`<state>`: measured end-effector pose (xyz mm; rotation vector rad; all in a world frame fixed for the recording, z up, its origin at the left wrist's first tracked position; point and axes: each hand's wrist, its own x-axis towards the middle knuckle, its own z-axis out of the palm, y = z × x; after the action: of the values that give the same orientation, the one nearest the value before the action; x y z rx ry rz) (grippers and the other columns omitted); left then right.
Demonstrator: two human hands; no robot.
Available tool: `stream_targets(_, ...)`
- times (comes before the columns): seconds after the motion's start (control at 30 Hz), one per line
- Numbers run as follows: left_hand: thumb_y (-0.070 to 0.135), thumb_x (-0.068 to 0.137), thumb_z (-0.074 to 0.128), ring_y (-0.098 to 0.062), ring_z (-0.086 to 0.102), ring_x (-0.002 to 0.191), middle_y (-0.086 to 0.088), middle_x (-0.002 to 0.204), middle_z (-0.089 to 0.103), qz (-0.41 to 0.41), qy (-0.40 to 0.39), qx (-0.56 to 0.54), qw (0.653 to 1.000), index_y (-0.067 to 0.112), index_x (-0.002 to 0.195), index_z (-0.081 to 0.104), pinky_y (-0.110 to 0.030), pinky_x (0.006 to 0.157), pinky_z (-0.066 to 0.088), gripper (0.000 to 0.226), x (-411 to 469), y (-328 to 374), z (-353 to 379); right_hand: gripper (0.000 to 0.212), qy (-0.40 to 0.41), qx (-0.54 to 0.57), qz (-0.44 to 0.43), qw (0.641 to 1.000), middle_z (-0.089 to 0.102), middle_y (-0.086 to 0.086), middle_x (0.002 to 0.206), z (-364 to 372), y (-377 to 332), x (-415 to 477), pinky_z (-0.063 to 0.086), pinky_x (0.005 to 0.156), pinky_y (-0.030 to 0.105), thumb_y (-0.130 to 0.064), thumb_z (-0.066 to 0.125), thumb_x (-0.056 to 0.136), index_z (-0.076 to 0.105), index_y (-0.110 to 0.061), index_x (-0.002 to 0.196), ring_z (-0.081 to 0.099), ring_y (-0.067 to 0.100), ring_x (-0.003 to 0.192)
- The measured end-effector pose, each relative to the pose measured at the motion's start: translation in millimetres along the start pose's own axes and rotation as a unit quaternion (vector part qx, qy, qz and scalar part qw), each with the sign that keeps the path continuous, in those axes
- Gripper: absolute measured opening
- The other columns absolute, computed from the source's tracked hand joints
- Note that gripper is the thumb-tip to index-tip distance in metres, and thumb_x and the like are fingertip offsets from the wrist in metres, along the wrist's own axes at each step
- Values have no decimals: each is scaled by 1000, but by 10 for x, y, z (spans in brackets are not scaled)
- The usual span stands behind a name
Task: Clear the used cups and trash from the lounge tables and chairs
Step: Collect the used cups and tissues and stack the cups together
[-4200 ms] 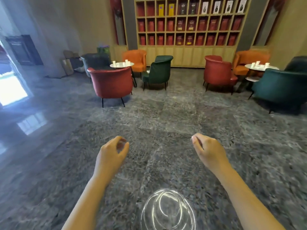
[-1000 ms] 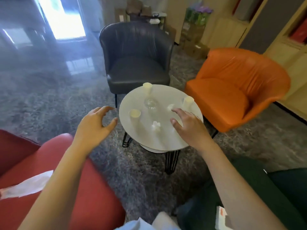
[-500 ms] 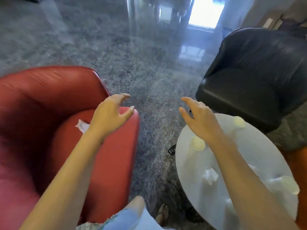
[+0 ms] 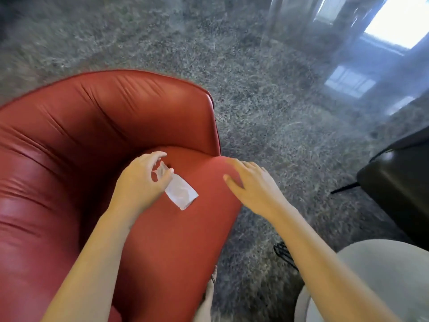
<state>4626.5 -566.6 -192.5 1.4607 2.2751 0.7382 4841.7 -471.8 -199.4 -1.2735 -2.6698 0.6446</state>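
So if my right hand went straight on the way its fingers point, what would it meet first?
Probably the red armchair: your right hand points up-left over the seat's front edge, toward the inner side wall. The white paper scrap lies left of that line. Depth is unclear.

Curved backrest [image 4: 104, 117] walls red armchair [image 4: 34, 228] seat [image 4: 174, 240] at far and left edges, right edge open to floor [image 4: 267, 126], counter [image 4: 383, 275] beyond.

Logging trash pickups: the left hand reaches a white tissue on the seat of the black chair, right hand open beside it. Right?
Not quite: the head view shows the tissue on the seat of the red chair, not the black chair. The left hand does reach it, with the right hand open beside it.
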Motion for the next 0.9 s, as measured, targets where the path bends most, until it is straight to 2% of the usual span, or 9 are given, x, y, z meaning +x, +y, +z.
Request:
stream_targets(0.17, 34, 81, 56, -15, 54, 107, 6, 115, 59, -35, -12, 18, 999, 24, 119, 54, -37, 91, 44, 40, 574, -758, 597, 42, -50, 19, -30, 998, 55, -1, 127, 1008, 89, 893, 35, 91, 37, -38, 42, 93, 41, -22, 131, 48, 23, 114)
stream_targets(0.3, 32, 80, 58, -16, 51, 108, 8, 113, 58, -74, -47, 28, 996, 29, 121, 50, -40, 89, 45, 42, 859, -1374, 1224, 38, -86, 30, -43, 995, 59, 0, 117, 1903, 226, 1356, 40, 83, 37, -37, 46, 90, 45, -20, 125, 52, 24, 104)
stream_targets(0.37, 32, 79, 58, -19, 48, 115, 5, 121, 54, -102, -60, 30, 993, 30, 126, 46, -39, 90, 43, 49, 931, -1623, 1544, 43, -109, 29, -48, 992, 58, -1, 118, 2309, 329, 1484, 38, 81, 34, -35, 48, 88, 43, -20, 128, 52, 24, 102)
stream_targets(0.47, 33, 78, 58, -20, 41, 122, 6, 134, 44, -134, -73, 38, 988, 32, 133, 38, -34, 87, 39, 58, 959, -1919, 1970, 53, -138, 24, -42, 989, 54, 0, 123, 2822, 477, 1571, 40, 82, 34, -32, 58, 83, 40, -20, 131, 52, 25, 103)
stream_targets(0.6, 36, 78, 62, -27, 26, 133, 0, 152, 17, -159, -101, 63, 980, 38, 141, 22, -43, 95, 36, 74, 995, -2206, 2309, 72, -157, 16, -21, 987, 45, 4, 125, 3290, 580, 1537, 41, 79, 36, -33, 73, 70, 38, -21, 132, 49, 26, 101)
stream_targets(0.67, 42, 78, 62, -31, 28, 131, -7, 148, 24, -187, -118, 78, 972, 37, 141, 20, -43, 94, 37, 77, 1024, -2311, 2407, 67, -156, 0, -23, 988, 44, 5, 123, 3444, 588, 1480, 40, 78, 34, -29, 74, 71, 40, -20, 129, 46, 26, 100)
stream_targets(0.77, 40, 77, 65, -32, 42, 116, -11, 128, 42, -179, -151, 79, 969, 31, 137, 29, -37, 84, 40, 71, 980, -2374, 2546, 48, -135, 53, -10, 989, 46, 8, 105, 3576, 566, 1407, 41, 75, 36, 0, 59, 75, 48, -12, 121, 45, 26, 89)
stream_targets(0.83, 32, 76, 65, -31, 41, 117, -9, 130, 41, -169, -165, 73, 969, 28, 136, 35, -36, 88, 39, 67, 912, -2368, 2599, 43, -121, 135, 5, 983, 48, 12, 94, 3574, 538, 1380, 42, 71, 42, 12, 49, 74, 54, -4, 113, 46, 27, 82)
stream_targets(0.9, 26, 75, 64, -30, 39, 120, -6, 134, 39, -179, -182, 54, 965, 26, 137, 35, -34, 90, 36, 68, 833, -2331, 2604, 36, -92, 187, 2, 978, 52, 14, 89, 3506, 510, 1349, 43, 64, 43, 15, 47, 74, 60, -1, 103, 46, 26, 73)
